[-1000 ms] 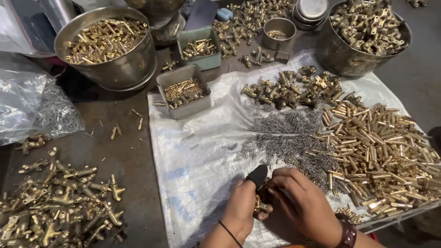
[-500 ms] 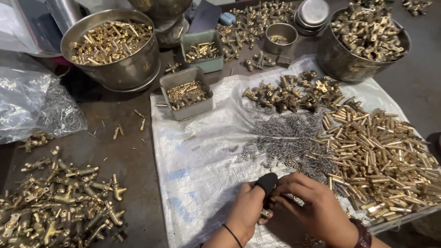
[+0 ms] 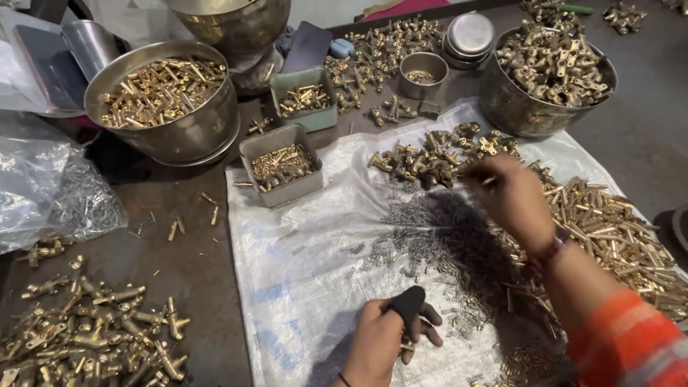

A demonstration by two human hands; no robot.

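A small brass part (image 3: 408,346) sits pinched in the left hand (image 3: 387,340), low and near the middle of the view, the fingers curled round it and a black cover on the thumb (image 3: 407,304); only a sliver of the part shows below the fingertips, so its shape cannot be told. The right hand (image 3: 510,197) is stretched well up and to the right of that grip, blurred, its fingers drawn together at the near edge of a cluster of brass fittings (image 3: 437,154); whether it holds one cannot be told.

Between the two hands spreads a fan of tiny grey springs (image 3: 437,233), reaching almost to the left hand's fingertips. To the right of both hands lies a heap of brass tubes (image 3: 616,229), running out to the sheet's right edge. To the left of the left hand the white woven sheet (image 3: 301,287) is mostly bare as far as its left border.

Beyond the sheet is a dark worktop (image 3: 193,251) with a pile of brass tap bodies (image 3: 93,322) at lower left, a grey tray (image 3: 281,166) of small brass pieces up-left of the grip, a steel bowl (image 3: 168,100) of parts behind it, and another steel pot (image 3: 548,79) beyond the right hand.
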